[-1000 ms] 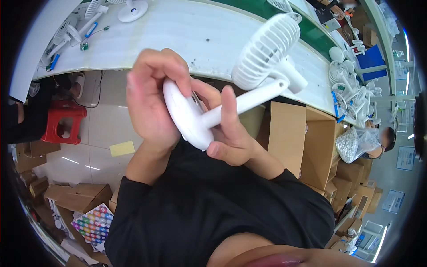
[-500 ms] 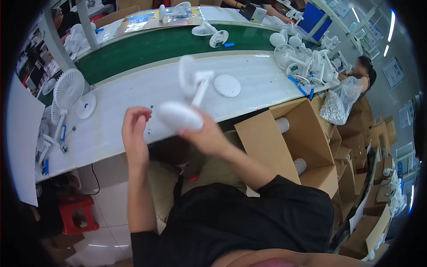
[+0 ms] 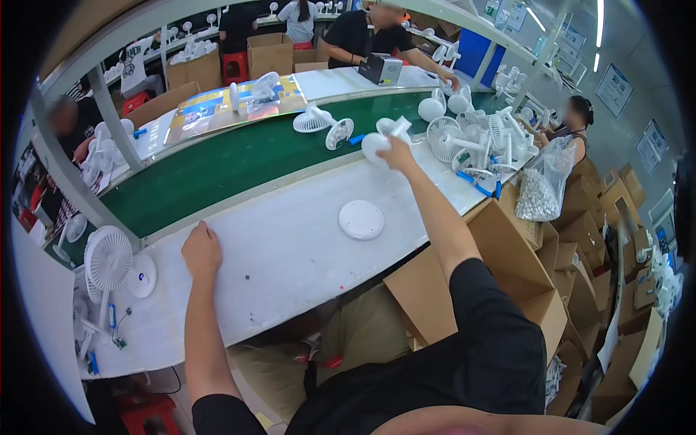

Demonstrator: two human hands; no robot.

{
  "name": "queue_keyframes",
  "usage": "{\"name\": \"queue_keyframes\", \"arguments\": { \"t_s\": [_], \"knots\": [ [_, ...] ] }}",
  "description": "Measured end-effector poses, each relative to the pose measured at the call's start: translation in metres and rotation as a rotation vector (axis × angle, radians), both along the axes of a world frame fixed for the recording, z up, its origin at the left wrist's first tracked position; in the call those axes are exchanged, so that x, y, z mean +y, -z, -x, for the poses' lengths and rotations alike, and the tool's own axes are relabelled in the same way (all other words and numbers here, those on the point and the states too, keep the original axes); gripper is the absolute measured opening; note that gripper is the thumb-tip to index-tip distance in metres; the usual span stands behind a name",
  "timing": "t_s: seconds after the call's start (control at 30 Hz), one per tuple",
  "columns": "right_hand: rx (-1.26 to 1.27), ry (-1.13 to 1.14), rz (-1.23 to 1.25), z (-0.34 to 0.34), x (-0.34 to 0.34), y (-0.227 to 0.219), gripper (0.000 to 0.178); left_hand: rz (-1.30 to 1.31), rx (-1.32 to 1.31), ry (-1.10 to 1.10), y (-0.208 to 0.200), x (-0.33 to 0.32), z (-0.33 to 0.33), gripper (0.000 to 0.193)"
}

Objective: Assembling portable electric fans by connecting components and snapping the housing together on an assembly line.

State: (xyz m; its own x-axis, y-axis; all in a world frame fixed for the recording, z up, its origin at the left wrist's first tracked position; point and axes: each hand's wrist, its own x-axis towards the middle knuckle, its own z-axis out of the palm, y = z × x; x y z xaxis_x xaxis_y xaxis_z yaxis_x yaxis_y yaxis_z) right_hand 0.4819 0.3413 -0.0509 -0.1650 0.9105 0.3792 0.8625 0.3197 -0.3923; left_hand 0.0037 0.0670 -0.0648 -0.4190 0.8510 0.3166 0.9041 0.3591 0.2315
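Note:
My right hand (image 3: pixel 397 154) reaches far out to the near edge of the green belt. It is closed on a white desk fan (image 3: pixel 375 147), whose round base faces me; most of its head is hidden. My left hand (image 3: pixel 201 250) rests on the white worktop (image 3: pixel 290 250) as a loose fist, with nothing showing in it. Between the hands, nearer the right arm, a white round disc (image 3: pixel 361 220) with small holes lies flat. To the left of my left hand stand a white fan (image 3: pixel 109 255) and a round fan base (image 3: pixel 142 275).
A pile of white fan parts (image 3: pixel 471 141) with blue cylinders lies at right. The green conveyor belt (image 3: pixel 239 170) carries fan heads. Open cardboard boxes (image 3: pixel 500 243) and a bag of small white parts (image 3: pixel 538 192) stand right. A co-worker (image 3: pixel 366 36) reaches across the far side.
My right hand has carried the fan away from me, from the worktop's front edge to the belt. My left hand has lowered onto the worktop and curled up. The view has shifted upward.

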Motion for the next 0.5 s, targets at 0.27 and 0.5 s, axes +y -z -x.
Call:
{"name": "queue_keyframes", "arguments": {
  "t_s": [0.27,0.5],
  "knots": [
    [0.158,0.107,-0.085,0.061,0.051,0.008,0.044,0.002,0.015,-0.054,0.000,-0.032,0.009,0.016],
    [0.071,0.056,-0.080,0.172,0.005,-0.006,0.027,-0.003,0.039,-0.048,-0.004,-0.022,0.013,0.016]
  ]
}}
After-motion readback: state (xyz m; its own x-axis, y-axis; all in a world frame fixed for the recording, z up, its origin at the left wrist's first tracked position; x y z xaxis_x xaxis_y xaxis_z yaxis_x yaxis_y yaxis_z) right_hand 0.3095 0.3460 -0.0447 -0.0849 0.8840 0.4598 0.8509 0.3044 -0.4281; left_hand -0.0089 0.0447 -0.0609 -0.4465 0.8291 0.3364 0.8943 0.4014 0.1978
